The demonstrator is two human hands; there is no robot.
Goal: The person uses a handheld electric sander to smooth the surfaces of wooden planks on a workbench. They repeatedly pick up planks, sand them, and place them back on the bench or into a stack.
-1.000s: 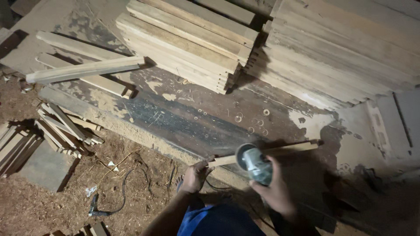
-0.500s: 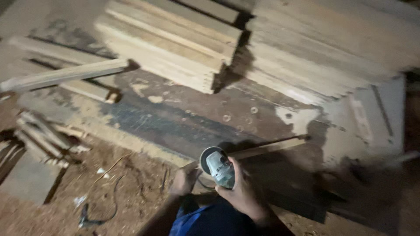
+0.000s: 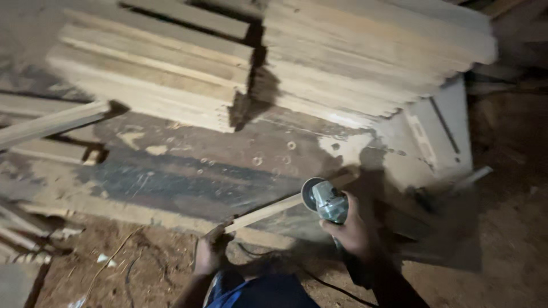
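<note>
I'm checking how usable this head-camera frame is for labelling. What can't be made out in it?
- Head view: the angle grinder disc's contact with the wooden strip is blurred and dim.
- The strip's near end is covered by the left hand.
- The right hand wraps the grinder body, hiding any switch.
- The plank stacks are cut off by the top edge.

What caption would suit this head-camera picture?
Right hand runs an angle grinder along a wooden strip steadied by the left hand.
</note>
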